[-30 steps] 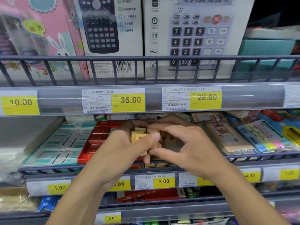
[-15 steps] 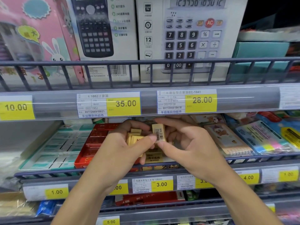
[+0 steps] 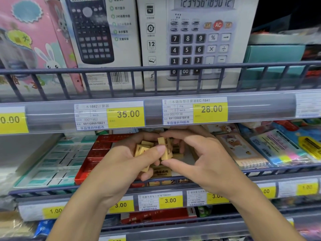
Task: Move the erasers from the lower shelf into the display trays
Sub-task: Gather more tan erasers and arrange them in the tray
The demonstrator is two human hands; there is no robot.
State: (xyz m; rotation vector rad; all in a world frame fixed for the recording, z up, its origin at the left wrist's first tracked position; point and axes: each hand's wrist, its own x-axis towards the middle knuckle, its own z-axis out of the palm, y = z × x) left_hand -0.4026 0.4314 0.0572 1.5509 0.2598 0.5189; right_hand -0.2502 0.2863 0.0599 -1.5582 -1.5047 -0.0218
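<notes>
Erasers (image 3: pixel 144 150) sit stacked in your left hand (image 3: pixel 125 160), a small cluster of yellow blocks cupped in curled fingers with the thumb clamped across the front of the stack. Your right hand (image 3: pixel 196 153) has its grip closed on a single eraser (image 3: pixel 165 147), pinched upright between thumb below and fingertip above, directly over the display tray (image 3: pixel 97 164). More of the same yellow blocks (image 3: pixel 161 172) lie flat in the tray beneath both hands, label side up; a red-edged section runs along the tray's left side.

Handling assessment: these blocks appear light, rigid enough to hold shape, and slightly tacky rather than slick, so a fingertip pinch on the two long faces should be sufficient. You need no force; squeezing hard would only tilt the block. The loose stack in the left hand is the weaker point, since several pieces rest against one another at angles and one could slide out past the thumb.

Placement: the open slot in the tray is largely hidden behind your right palm, so its exact position cannot be confirmed. Price rail (image 3: pixel 170 200) below and calculator boxes (image 3: pixel 198 40) above are clear of both hands.
</notes>
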